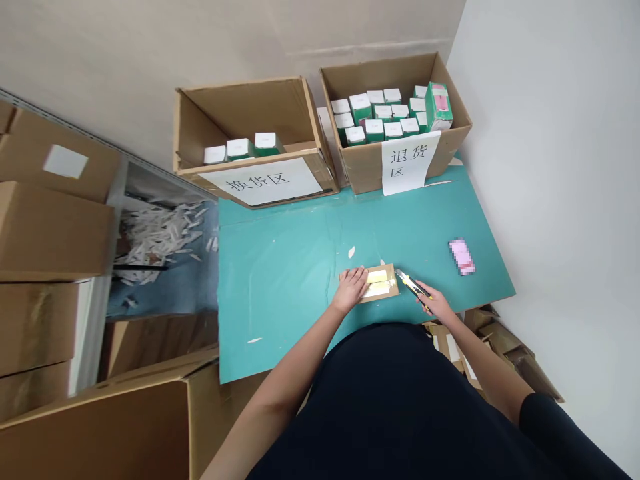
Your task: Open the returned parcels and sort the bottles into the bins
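A small cardboard box (393, 288) with a white and yellow label lies flat on the green tabletop (280, 267), near its front edge. Resting on the box's left end, my left hand (351, 288) presses down with its fingers laid flat. My right hand (434, 303) is wrapped round a yellow and black utility knife (413, 285). The knife's tip points up and left, close to the right end of the box. Whether the blade touches the cardboard I cannot tell.
At the back stand two open cartons with paper signs: the left carton (230, 179) and the right carton (367, 160), both holding green-and-white boxes. A pixelated pink phone-shaped item (461, 257) lies on the right. A large open carton (200, 413) is at lower left, beside stacked boxes (50, 233).
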Action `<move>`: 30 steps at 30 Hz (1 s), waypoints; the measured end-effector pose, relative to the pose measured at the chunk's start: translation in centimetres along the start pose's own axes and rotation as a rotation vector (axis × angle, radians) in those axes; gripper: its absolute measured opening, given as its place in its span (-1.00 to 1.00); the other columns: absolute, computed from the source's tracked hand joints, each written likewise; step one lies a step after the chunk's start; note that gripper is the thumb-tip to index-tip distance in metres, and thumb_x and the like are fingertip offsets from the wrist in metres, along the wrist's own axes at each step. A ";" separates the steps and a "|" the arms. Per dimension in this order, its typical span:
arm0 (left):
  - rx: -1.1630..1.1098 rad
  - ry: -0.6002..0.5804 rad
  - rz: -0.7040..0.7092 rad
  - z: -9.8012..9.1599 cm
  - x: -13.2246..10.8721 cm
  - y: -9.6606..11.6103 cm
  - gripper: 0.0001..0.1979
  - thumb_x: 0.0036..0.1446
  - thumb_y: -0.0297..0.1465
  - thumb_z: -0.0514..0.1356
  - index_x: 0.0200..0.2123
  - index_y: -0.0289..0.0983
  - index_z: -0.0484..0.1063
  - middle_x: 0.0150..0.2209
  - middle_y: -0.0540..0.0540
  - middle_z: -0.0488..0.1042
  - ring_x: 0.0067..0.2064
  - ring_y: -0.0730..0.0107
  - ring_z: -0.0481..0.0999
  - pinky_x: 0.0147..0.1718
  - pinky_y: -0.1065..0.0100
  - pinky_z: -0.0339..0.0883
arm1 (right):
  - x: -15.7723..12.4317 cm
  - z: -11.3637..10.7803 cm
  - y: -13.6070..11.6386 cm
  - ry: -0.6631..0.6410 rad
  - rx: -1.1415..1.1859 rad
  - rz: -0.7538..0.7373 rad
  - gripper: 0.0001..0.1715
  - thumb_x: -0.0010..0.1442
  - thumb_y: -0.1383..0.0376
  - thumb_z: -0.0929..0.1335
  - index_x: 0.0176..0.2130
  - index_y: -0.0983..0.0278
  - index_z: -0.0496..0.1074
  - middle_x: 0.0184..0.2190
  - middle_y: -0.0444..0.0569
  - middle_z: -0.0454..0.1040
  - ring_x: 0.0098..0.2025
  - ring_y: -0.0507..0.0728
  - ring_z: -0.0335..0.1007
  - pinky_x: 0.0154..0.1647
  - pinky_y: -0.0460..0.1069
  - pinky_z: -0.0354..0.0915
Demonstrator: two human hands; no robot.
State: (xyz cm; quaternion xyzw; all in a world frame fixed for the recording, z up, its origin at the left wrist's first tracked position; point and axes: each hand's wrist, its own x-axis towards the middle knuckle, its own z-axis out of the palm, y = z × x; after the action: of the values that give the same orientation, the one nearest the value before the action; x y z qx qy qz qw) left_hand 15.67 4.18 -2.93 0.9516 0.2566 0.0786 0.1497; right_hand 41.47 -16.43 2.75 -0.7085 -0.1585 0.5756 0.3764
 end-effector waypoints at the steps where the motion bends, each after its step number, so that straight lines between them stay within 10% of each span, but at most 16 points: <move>1: -0.003 -0.001 -0.001 0.0 0.0 0.0 -0.58 0.42 -0.32 -0.04 0.23 -0.28 0.39 0.24 -0.30 0.44 0.25 0.02 0.40 0.23 -0.05 0.16 | 0.0 0.0 0.0 0.003 0.000 0.002 -0.12 0.16 0.10 0.41 0.39 0.20 0.22 -0.41 -0.16 0.50 -0.62 -0.06 0.22 -0.74 -0.17 0.12; 30: -0.018 0.000 -0.012 0.4 -0.1 0.1 -0.55 0.41 -0.30 0.00 0.28 -0.22 0.35 0.25 -0.30 0.42 0.25 0.01 0.40 0.22 -0.05 0.16 | -2.9 -0.9 -0.6 -0.086 -0.114 0.056 -0.17 0.15 0.14 0.39 0.36 0.16 0.27 -0.48 -0.23 0.46 -0.70 -0.09 0.12 -0.71 -0.16 0.12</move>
State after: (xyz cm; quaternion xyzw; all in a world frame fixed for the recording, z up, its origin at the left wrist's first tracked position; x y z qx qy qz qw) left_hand 15.74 3.92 -3.24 0.9487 0.2615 0.0801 0.1585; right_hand 41.65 -18.23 5.26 -0.7075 -0.1874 0.6058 0.3120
